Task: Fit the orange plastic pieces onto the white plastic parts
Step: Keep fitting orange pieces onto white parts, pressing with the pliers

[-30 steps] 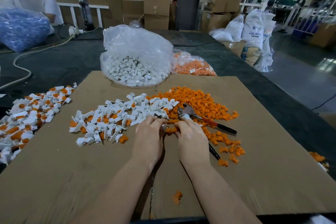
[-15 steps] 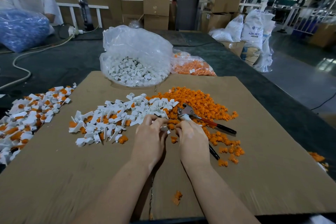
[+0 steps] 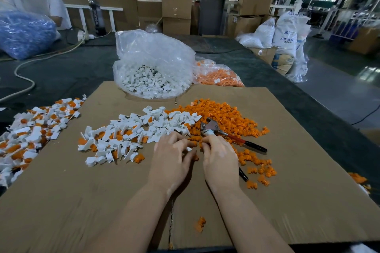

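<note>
Both hands sit together near the middle of a big sheet of brown corrugated cardboard (image 3: 287, 181), matte and a bit scuffed, with a seam running toward the near edge. The left hand (image 3: 171, 162) has its fingers curled in, pinching a small white plastic part (image 3: 188, 149) at the fingertips. The right hand (image 3: 221, 160) is curled the same way, fingertips almost touching the left's, but I can't tell what it's gripping; there's a bit of orange right between the two hands.

Just beyond the hands, the heap of white plastic parts (image 3: 131, 133) spreads left: angular little moulded bits with flat tabs, some with orange showing among them. To the right and farther back is the pile of orange plastic pieces (image 3: 224, 115), small, knobbly and glossy. Lying on that pile are metal pliers (image 3: 209, 127) with red and black handles, one handle tucked under the right hand.

On the far left edge is another heap of white parts with orange in them (image 3: 30, 129). At the far side stand a crinkly clear plastic bag of white parts (image 3: 152, 68) and, right of it, a clear bag of orange pieces (image 3: 218, 76). One stray orange piece (image 3: 200, 225) lies close to the near edge.
</note>
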A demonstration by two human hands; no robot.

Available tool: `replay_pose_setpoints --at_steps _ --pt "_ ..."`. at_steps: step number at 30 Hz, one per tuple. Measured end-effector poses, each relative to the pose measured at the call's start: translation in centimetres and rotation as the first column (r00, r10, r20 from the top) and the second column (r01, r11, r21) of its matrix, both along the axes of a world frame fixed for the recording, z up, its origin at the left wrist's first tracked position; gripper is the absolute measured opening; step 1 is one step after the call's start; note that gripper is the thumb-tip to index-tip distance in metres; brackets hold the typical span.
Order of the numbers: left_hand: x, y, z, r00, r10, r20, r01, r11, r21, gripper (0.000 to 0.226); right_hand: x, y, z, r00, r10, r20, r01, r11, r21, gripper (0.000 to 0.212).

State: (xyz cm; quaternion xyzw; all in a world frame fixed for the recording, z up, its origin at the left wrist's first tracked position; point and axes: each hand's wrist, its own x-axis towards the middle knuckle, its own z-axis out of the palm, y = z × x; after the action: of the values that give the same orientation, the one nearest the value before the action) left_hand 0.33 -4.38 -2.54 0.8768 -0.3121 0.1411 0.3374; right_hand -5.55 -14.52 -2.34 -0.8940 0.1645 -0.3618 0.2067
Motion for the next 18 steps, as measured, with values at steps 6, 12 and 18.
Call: replay_pose_setpoints --at_steps 6,12,18 --pt "0.59 -0.49 -0.18 0.987 0.154 -0.037 -0.147 0.978 0.145 0.031 -0.03 0.05 -0.04 1.0 0.012 0.02 -0.011 1.0 -0.028 0.004" --pt "0.67 -0.25 0.08 0.995 0.049 -0.09 -0.044 0.997 0.065 0.011 -0.03 -0.02 -0.19 1.0 0.021 0.016 -0.021 0.999 -0.032 0.003" --pt "0.49 -0.04 0.56 0.984 0.041 -0.174 -0.062 0.991 -0.116 0.018 -0.57 0.32 0.56 0.971 0.237 -0.013 -0.236 0.969 0.071 0.005"
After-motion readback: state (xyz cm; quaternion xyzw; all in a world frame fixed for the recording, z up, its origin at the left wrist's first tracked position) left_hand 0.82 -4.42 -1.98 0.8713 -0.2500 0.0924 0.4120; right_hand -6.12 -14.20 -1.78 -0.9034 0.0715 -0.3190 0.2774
